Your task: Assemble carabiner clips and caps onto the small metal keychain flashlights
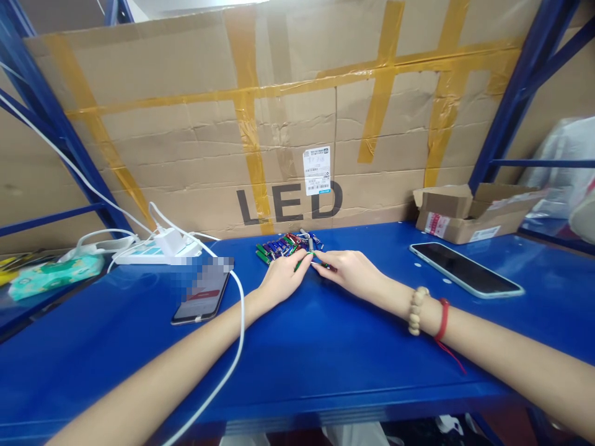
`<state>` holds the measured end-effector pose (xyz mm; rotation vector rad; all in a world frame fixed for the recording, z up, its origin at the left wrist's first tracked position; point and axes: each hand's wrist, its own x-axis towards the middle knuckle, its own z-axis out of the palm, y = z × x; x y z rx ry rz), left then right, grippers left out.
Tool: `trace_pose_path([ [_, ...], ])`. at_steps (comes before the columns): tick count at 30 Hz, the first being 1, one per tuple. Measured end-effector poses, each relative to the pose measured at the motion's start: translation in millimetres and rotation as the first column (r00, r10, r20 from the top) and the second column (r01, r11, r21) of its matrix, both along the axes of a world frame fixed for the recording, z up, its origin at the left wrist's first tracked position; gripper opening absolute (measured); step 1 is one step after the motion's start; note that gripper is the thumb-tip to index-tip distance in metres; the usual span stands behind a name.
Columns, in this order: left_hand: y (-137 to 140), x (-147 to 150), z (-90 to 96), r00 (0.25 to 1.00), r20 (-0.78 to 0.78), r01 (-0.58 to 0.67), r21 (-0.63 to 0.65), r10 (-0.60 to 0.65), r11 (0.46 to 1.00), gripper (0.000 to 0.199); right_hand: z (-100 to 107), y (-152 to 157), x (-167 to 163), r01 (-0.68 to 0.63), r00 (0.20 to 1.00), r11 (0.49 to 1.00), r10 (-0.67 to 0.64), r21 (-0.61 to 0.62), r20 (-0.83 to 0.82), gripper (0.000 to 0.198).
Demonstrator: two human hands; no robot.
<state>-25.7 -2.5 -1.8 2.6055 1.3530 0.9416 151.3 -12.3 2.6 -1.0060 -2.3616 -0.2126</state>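
Observation:
A pile of small shiny pieces (279, 246) in green, blue, red and silver lies at the back of the blue shelf; their exact kind is too small to make out. My left hand (286, 275) is at the front edge of this pile, its fingers closed on a small green piece (298, 265). Just to the right, my right hand (351, 271) pinches a small dark red piece (329, 267). The fingertips of both hands meet, or nearly so, around a bit of green (312, 253). Fingers partly cover what is held.
A phone (204, 300) lies left, by a white power strip (139, 254) with a charger. Its white cable (242, 322) loops over my left forearm. Another phone (465, 269) and an open cardboard box (458, 217) sit right. A taped cardboard sheet (195, 155) stands behind.

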Motion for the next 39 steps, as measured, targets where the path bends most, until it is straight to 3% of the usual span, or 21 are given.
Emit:
trace_pose_path([
  [5, -2, 0, 1.3, 0.999, -0.046, 0.007, 0.000, -0.007, 1.000, 0.029, 0, 0, 0, -0.007, 1.000, 1.000, 0.007, 0.015, 0.001, 0.019],
  [16, -6, 2, 4.5, 1.000, -0.025, -0.012, -0.060, 0.010, 0.998, 0.027, 1, 1, -1, -0.077, 0.973, 0.995, 0.063, -0.056, -0.224, 0.026],
  [24, -7, 5, 6.5, 0.983, -0.184, -0.026, -0.065, 0.014, 0.998, 0.033, 0, 6, 6, -0.050, 0.952, 0.998, 0.034, -0.047, -0.303, 0.029],
  [34, -5, 4, 3.0, 0.970, -0.241, -0.032, -0.025, 0.025, 0.999, 0.035, -2, 9, 6, -0.051, 0.947, 0.998, 0.037, -0.035, -0.318, 0.029],
  [39, -6, 5, 1.5, 0.958, -0.287, 0.015, 0.057, 0.002, 0.998, 0.034, -3, 11, 6, -0.024, 0.937, 0.999, 0.013, -0.025, -0.349, 0.031],
])
